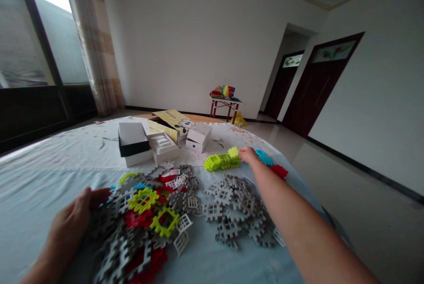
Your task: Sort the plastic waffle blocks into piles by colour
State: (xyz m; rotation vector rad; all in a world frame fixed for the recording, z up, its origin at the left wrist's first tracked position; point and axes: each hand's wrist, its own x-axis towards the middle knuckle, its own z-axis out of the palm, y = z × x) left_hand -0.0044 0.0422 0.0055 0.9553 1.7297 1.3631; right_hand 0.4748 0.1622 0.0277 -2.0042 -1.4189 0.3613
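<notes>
My right hand (248,155) pinches a yellow-green interlocking tile (233,152) above the right end of a row of yellow-green tiles (215,162). Blue tiles (264,157) and red tiles (279,171) lie just beyond my right wrist. On the left, my left hand (74,213) rests with its fingers stretched out against the edge of a mixed pile of toothed plastic tiles (143,201), grey, red, yellow-green and blue. Small white window-shaped pieces (181,242) lie among and beside that pile. A heap of grey tiles (236,204) sits between the mixed pile and my right forearm.
A light blue cloth (39,187) covers the round table. Farther back stand an open white box with a black edge (134,138), two smaller white boxes, and a yellow printed carton (172,120). Beyond the table, a small side stand (225,100) carries colourful items.
</notes>
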